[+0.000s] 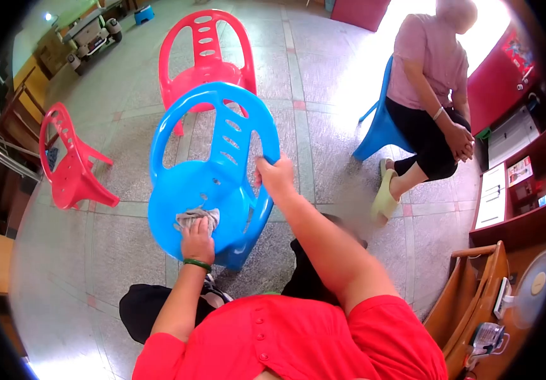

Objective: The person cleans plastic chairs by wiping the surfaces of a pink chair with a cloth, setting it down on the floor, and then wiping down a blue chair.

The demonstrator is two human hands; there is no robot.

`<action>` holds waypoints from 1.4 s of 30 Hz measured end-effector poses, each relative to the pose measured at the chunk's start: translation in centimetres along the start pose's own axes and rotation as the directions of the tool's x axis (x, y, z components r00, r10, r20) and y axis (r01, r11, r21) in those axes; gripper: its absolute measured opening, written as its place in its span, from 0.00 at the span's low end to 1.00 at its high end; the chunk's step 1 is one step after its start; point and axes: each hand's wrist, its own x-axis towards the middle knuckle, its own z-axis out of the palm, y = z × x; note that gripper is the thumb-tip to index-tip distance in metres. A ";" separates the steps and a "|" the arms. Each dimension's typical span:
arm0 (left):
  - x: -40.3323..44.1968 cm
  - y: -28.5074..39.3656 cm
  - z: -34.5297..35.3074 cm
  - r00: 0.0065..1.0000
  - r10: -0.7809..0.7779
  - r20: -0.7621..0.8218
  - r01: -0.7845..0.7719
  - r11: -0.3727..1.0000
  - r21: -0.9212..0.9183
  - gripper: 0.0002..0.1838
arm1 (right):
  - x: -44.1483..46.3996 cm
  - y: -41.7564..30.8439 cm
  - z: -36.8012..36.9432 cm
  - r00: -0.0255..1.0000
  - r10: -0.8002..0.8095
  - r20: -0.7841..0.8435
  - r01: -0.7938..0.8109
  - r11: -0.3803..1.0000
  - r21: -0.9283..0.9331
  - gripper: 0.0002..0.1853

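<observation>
In front of me stands a blue plastic chair (pixel 165 199) with a round seat and a slotted backrest. My left hand (pixel 197 244), with a green bangle at its wrist, presses a crumpled greyish cloth (pixel 190 217) onto the front of the seat. The fingers lie over the cloth. My right hand (pixel 277 177) is wrapped round the right side of the chair's curved frame, where armrest and back meet. Part of the chair's legs is hidden under the seat.
A red plastic chair (pixel 204 69) stands just behind the blue one, and another red chair (pixel 69 180) is to the left. At right a person (pixel 428 69) sits on a blue chair (pixel 383 130), hands clasped. A wooden armrest (pixel 475 297) and shelves (pixel 520 209) line the right side.
</observation>
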 end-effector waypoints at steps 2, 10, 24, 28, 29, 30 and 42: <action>0.7 -1.3 1.5 1.000 0.005 -0.021 -0.006 0.999 -0.053 0.28 | 0.3 0.1 0.1 1.000 -0.012 -0.001 0.012 1.000 -0.001 0.07; 1.8 0.0 -2.7 0.898 0.140 -0.417 -0.170 0.985 -0.037 0.27 | -0.3 -0.6 0.4 1.000 -0.018 0.003 0.017 0.998 0.062 0.06; 1.7 0.8 -2.8 0.950 0.116 -0.291 -0.159 0.979 -0.128 0.24 | -0.7 -0.4 -0.6 1.000 -0.023 -0.016 0.022 0.999 -0.049 0.06; 1.5 -0.2 -0.9 0.995 0.094 -0.015 -0.095 0.993 -0.073 0.24 | 0.1 -0.2 -0.2 0.997 -0.044 0.057 0.045 0.999 -0.005 0.07; 1.8 -0.1 -1.0 0.994 0.034 0.100 -0.024 0.995 -0.095 0.25 | 0.1 -0.1 -0.1 0.997 -0.043 0.060 0.040 0.998 0.044 0.05; 2.8 0.6 -1.9 0.993 0.071 0.099 -0.059 0.991 -0.124 0.25 | 0.4 -0.8 -0.2 0.998 -0.057 0.022 0.056 0.998 0.025 0.05; 2.4 0.5 -1.6 0.936 0.259 -0.236 -0.246 0.966 0.085 0.21 | -0.2 -0.5 -0.3 0.992 -0.062 0.109 0.059 0.998 0.031 0.05</action>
